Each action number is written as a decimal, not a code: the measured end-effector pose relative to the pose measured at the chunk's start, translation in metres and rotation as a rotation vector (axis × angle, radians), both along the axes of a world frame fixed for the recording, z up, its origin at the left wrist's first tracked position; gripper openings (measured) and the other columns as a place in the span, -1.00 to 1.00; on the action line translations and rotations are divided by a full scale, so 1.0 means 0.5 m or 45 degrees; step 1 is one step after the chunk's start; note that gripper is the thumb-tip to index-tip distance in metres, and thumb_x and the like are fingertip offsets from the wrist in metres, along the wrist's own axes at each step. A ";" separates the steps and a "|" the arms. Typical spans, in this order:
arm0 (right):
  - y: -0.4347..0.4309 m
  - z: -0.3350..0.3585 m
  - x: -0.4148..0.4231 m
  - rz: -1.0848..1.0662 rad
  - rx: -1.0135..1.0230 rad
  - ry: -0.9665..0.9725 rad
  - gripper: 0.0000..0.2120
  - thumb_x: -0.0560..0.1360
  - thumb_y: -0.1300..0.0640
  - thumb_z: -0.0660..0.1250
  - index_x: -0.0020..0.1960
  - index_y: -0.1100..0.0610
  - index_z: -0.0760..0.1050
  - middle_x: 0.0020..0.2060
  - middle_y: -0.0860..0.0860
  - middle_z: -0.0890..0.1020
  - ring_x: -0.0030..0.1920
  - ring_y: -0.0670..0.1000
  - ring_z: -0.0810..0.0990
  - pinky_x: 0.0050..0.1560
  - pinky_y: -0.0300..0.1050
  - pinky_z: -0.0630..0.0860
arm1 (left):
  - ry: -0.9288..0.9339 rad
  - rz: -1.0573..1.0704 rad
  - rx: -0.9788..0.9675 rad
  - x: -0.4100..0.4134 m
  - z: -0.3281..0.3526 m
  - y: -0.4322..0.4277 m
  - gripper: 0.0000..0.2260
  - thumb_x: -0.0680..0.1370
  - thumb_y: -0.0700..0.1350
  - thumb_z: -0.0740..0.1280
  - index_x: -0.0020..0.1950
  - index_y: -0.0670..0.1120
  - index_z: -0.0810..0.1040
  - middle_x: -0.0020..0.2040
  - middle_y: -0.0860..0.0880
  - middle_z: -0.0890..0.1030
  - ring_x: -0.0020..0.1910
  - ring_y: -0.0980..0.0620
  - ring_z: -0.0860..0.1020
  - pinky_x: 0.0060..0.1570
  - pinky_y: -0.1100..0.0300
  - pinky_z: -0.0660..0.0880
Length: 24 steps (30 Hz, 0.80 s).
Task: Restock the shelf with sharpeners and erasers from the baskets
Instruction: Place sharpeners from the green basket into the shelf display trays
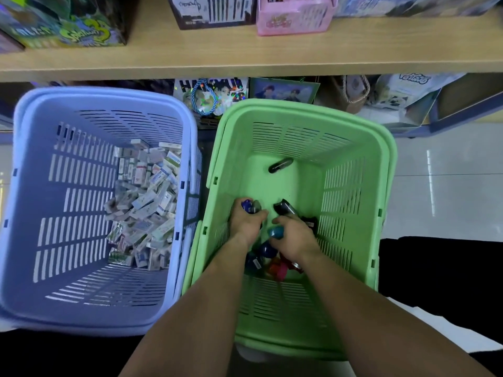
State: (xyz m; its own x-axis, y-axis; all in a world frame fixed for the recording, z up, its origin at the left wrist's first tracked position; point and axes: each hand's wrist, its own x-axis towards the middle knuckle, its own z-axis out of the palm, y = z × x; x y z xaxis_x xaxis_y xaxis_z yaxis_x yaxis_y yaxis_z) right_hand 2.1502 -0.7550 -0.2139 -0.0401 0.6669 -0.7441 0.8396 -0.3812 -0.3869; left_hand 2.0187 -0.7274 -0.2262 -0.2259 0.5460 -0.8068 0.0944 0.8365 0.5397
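Observation:
Both my hands reach down into the green basket [351, 191] on the right. My left hand [246, 223] grips blue and grey sharpeners [251, 206] at its fingertips. My right hand [295, 234] holds a teal sharpener [275, 231] under its fingers, with black sharpeners [285, 209] just beyond it. More blue and red sharpeners [268, 261] lie beneath my wrists. One black sharpener [280, 165] lies alone at the basket's far end. The blue basket [68, 186] on the left holds a pile of boxed erasers [145, 202].
A wooden shelf [245, 58] runs across the top, carrying a colourful box [68, 25], a dark pen box [212, 12] and a pink box [295, 16]. Under it hang bags and printed packs [212, 95]. Pale floor tiles [446, 191] lie to the right.

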 end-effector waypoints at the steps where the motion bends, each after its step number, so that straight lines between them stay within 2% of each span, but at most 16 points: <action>1: 0.001 0.000 0.000 0.051 -0.003 -0.005 -0.56 0.52 0.08 0.43 0.38 0.05 0.50 0.31 0.03 0.48 0.20 0.09 0.56 0.24 -0.05 0.50 | -0.006 0.011 0.002 0.001 0.002 0.001 -0.66 0.51 -0.22 0.50 0.20 -0.04 0.46 -0.04 0.04 0.58 -0.10 0.10 0.54 -0.16 0.28 0.41; 3: 0.003 -0.004 -0.003 0.028 0.019 0.014 -0.66 0.58 0.09 0.33 0.35 0.05 0.51 0.27 0.05 0.53 0.09 0.06 0.58 0.16 -0.03 0.54 | -0.019 0.021 0.001 0.001 0.007 0.002 -0.65 0.51 -0.23 0.50 0.21 -0.04 0.46 -0.02 0.04 0.58 -0.08 0.09 0.55 -0.15 0.28 0.41; 5: 0.008 -0.007 -0.008 -0.173 0.090 0.070 -0.75 0.64 0.09 0.19 0.26 0.04 0.53 0.19 0.05 0.57 -0.03 0.01 0.56 0.03 -0.06 0.53 | -0.044 0.024 0.002 0.001 0.010 0.002 -0.64 0.51 -0.21 0.50 0.22 -0.03 0.46 0.02 0.02 0.58 0.00 0.04 0.56 -0.01 0.22 0.44; 7: 0.030 -0.006 -0.009 -0.411 0.174 0.085 -0.76 0.67 0.08 0.11 0.16 0.05 0.53 0.12 0.03 0.58 -0.02 -0.02 0.55 0.02 -0.09 0.46 | -0.069 0.025 0.004 0.002 0.015 0.002 -0.64 0.52 -0.18 0.50 0.23 -0.02 0.45 0.04 0.05 0.55 0.04 0.03 0.53 0.13 0.11 0.43; 8: 0.048 -0.004 -0.006 -0.468 0.216 0.071 -0.76 0.68 0.07 0.09 0.12 0.07 0.53 0.06 0.04 0.59 -0.06 -0.02 0.56 -0.03 -0.10 0.47 | -0.077 0.039 0.008 0.002 0.017 0.003 -0.65 0.52 -0.18 0.50 0.23 -0.01 0.45 0.03 0.07 0.54 0.02 0.05 0.51 0.15 0.10 0.42; 11: 0.124 0.004 0.010 -0.478 0.324 -0.026 -0.76 0.70 0.00 0.13 0.12 0.12 0.50 -0.24 0.04 0.62 -0.31 -0.02 0.60 -0.35 -0.16 0.48 | -0.099 0.082 0.033 0.005 0.023 0.012 -0.66 0.53 -0.19 0.49 0.21 0.01 0.44 0.01 0.11 0.53 -0.05 0.14 0.50 0.10 0.15 0.40; 13: 0.175 0.000 0.021 -0.392 0.378 -0.124 -0.81 0.67 0.00 0.20 0.17 0.06 0.50 -0.29 0.02 0.63 -0.34 -0.01 0.61 -0.42 -0.21 0.43 | -0.119 0.089 0.041 0.006 0.024 0.022 -0.64 0.53 -0.17 0.50 0.25 0.01 0.45 0.08 0.07 0.55 0.03 0.07 0.53 0.17 0.11 0.45; 15: 0.209 -0.013 0.025 -0.254 0.413 -0.187 -0.76 0.65 0.05 0.25 0.30 0.00 0.51 -0.06 0.06 0.67 -0.18 0.07 0.66 -0.26 -0.14 0.55 | -0.126 0.085 0.037 0.006 0.024 0.028 -0.60 0.52 -0.16 0.50 0.30 0.00 0.45 0.14 0.03 0.56 0.12 0.00 0.53 0.22 0.10 0.45; 17: 0.224 -0.029 0.024 -0.075 0.440 -0.237 -0.62 0.62 0.09 0.27 0.44 -0.04 0.43 0.30 0.07 0.54 0.07 0.14 0.65 0.01 0.01 0.64 | -0.132 0.090 0.032 0.006 0.019 0.028 -0.60 0.52 -0.15 0.50 0.31 0.00 0.45 0.12 0.06 0.55 0.11 0.02 0.52 0.21 0.12 0.42; 18: 0.225 -0.037 0.022 0.002 0.444 -0.259 -0.56 0.61 0.07 0.29 0.49 -0.05 0.38 0.40 0.07 0.43 0.11 0.16 0.64 0.05 0.04 0.64 | -0.134 0.103 0.033 0.005 0.017 0.025 -0.60 0.52 -0.15 0.50 0.30 -0.01 0.46 0.09 0.08 0.55 0.09 0.03 0.52 0.20 0.14 0.41; 21: 0.220 -0.055 0.012 0.105 0.382 -0.325 -0.43 0.60 -0.02 0.35 0.56 -0.06 0.26 0.48 0.09 0.27 0.09 0.15 0.63 -0.03 0.03 0.65 | -0.154 0.121 0.035 0.003 0.007 0.020 -0.60 0.51 -0.17 0.51 0.28 -0.02 0.47 0.06 0.10 0.55 0.03 0.09 0.52 0.17 0.17 0.40; 24: 0.210 -0.061 0.010 0.044 0.390 -0.325 -0.48 0.58 -0.05 0.37 0.49 -0.02 0.34 0.43 0.11 0.31 0.12 0.20 0.61 0.02 0.07 0.63 | -0.179 0.133 0.042 0.002 0.008 0.019 -0.60 0.51 -0.17 0.51 0.29 0.00 0.46 0.06 0.13 0.53 -0.01 0.18 0.49 0.17 0.17 0.38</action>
